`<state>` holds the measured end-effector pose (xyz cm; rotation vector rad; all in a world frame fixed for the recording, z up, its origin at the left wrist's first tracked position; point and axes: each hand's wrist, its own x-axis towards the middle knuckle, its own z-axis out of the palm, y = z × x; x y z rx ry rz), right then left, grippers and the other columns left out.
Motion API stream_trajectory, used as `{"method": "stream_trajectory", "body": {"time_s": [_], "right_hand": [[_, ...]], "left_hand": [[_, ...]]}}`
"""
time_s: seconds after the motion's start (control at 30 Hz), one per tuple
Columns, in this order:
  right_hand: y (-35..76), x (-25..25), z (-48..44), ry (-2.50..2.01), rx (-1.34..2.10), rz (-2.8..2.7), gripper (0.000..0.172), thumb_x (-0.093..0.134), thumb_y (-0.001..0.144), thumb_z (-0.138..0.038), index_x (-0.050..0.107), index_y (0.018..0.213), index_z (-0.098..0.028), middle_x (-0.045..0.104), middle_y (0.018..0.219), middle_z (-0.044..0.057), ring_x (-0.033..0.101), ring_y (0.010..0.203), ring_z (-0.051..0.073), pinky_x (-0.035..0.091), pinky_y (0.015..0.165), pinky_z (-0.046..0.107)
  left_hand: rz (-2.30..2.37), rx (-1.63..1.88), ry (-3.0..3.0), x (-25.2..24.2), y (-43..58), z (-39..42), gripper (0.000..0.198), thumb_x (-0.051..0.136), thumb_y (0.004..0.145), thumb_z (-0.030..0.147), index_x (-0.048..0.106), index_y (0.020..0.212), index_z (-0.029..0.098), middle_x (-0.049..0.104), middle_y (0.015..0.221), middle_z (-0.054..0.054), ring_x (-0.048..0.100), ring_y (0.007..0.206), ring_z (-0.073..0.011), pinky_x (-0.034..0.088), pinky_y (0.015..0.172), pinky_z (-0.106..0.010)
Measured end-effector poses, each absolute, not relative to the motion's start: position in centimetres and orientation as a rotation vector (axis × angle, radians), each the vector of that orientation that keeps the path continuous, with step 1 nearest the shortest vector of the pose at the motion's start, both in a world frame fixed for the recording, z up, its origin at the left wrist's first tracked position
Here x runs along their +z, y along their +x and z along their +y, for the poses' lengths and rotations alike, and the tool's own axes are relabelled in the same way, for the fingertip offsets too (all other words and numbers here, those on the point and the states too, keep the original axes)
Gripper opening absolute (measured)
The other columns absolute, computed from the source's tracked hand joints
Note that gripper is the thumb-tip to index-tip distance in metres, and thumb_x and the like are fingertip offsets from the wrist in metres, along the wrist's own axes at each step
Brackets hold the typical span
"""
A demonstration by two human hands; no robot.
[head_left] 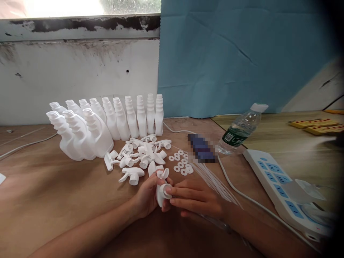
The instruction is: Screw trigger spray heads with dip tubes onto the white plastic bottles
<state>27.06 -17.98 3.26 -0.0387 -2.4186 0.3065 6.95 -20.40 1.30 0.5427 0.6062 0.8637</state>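
Note:
My left hand (147, 195) is closed around a white trigger spray head (160, 195), its round collar facing right toward me. The fingertips of my right hand (197, 197) press against that collar; whether a small part sits between them is hidden. Just beyond my hands lies a loose pile of white trigger spray heads (146, 152), with one spray head (132, 175) apart at the near left. Several flat white ring washers (184, 161) are scattered right of the pile. A bundle of thin white tubes (212, 179) runs beneath my right hand.
White spray bottles (88, 136) without tops stand in rows at the back left. To the right are a pixelated dark blue object (202, 147), a tilted-looking water bottle (239, 130), and a power strip (279, 190) with its cable (242, 195). Yellow items (319, 125) lie far right.

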Motion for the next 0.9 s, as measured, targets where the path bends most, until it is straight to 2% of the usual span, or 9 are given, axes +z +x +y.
{"method": "stream_trajectory", "body": {"time_s": [0.1, 0.27, 0.47, 0.6, 0.7, 0.8, 0.9], "right_hand": [[27.7, 3.1, -18.2, -0.201, 0.34, -2.376, 0.042, 0.047, 0.099, -0.023, 0.046, 0.141, -0.021, 0.059, 0.137, 0.012, 0.06, 0.12, 0.019, 0.053, 0.097, 0.032], [28.5, 3.9, -17.5, -0.546, 0.523, -2.093, 0.028, 0.048, 0.098, -0.022, 0.065, 0.119, -0.026, 0.067, 0.126, 0.007, 0.063, 0.118, 0.02, 0.05, 0.103, 0.035], [29.5, 4.7, -15.5, -0.87, 0.843, -1.836, 0.03, 0.047, 0.098, -0.04, 0.07, 0.112, -0.027, 0.062, 0.132, 0.007, 0.057, 0.124, 0.025, 0.05, 0.101, 0.04], [30.5, 4.4, -14.2, -0.995, 0.641, -1.759, 0.041, 0.044, 0.097, -0.05, 0.075, 0.095, -0.024, 0.069, 0.108, 0.008, 0.065, 0.102, 0.023, 0.053, 0.089, 0.036], [30.9, 4.0, -13.4, -1.115, 0.559, -1.731, 0.048, 0.046, 0.094, -0.054, 0.076, 0.081, -0.019, 0.069, 0.082, 0.007, 0.065, 0.08, 0.021, 0.052, 0.074, 0.032], [30.9, 3.5, -12.9, -1.227, 0.612, -1.713, 0.049, 0.049, 0.091, -0.053, 0.071, 0.064, -0.018, 0.065, 0.06, 0.004, 0.06, 0.059, 0.018, 0.048, 0.063, 0.03], [30.9, 3.0, -12.6, -1.257, 0.607, -1.784, 0.049, 0.049, 0.09, -0.048, 0.064, 0.054, -0.018, 0.063, 0.054, 0.003, 0.058, 0.054, 0.017, 0.045, 0.061, 0.029]], "left_hand": [[0.593, 0.883, 0.541, 1.2, 6.9, -20.4, 0.016, 0.051, 0.077, 0.027, 0.049, 0.087, 0.015, 0.056, 0.06, -0.001, 0.052, 0.038, -0.0145, 0.042, 0.035, -0.024], [0.55, 0.94, 0.607, 0.8, 7.0, -20.5, 0.017, 0.053, 0.08, 0.024, 0.043, 0.093, 0.019, 0.06, 0.083, -0.002, 0.055, 0.041, -0.0134, 0.044, 0.037, -0.025], [0.534, 0.988, 0.877, 0.4, 7.1, -21.3, 0.028, 0.055, 0.087, 0.042, 0.039, 0.102, 0.024, 0.056, 0.087, 0.0, 0.057, 0.049, -0.0141, 0.046, 0.04, -0.025], [0.789, 1.065, 1.358, 1.3, 7.0, -22.7, 0.019, 0.055, 0.092, 0.037, 0.05, 0.101, 0.021, 0.055, 0.088, -0.003, 0.057, 0.071, -0.0142, 0.049, 0.063, -0.025], [0.786, 1.07, 1.825, 1.9, 7.0, -23.5, 0.012, 0.055, 0.092, 0.025, 0.059, 0.103, 0.02, 0.059, 0.106, -0.01, 0.058, 0.095, -0.0204, 0.047, 0.083, -0.032], [0.714, 1.006, 2.106, 2.1, 7.1, -23.9, 0.018, 0.051, 0.092, 0.017, 0.063, 0.104, 0.022, 0.061, 0.113, -0.012, 0.056, 0.108, -0.0244, 0.04, 0.1, -0.042], [0.716, 0.968, 2.262, 2.0, 7.1, -23.8, 0.026, 0.044, 0.093, 0.013, 0.064, 0.105, 0.023, 0.065, 0.108, -0.013, 0.056, 0.113, -0.0261, 0.03, 0.109, -0.05]]}}
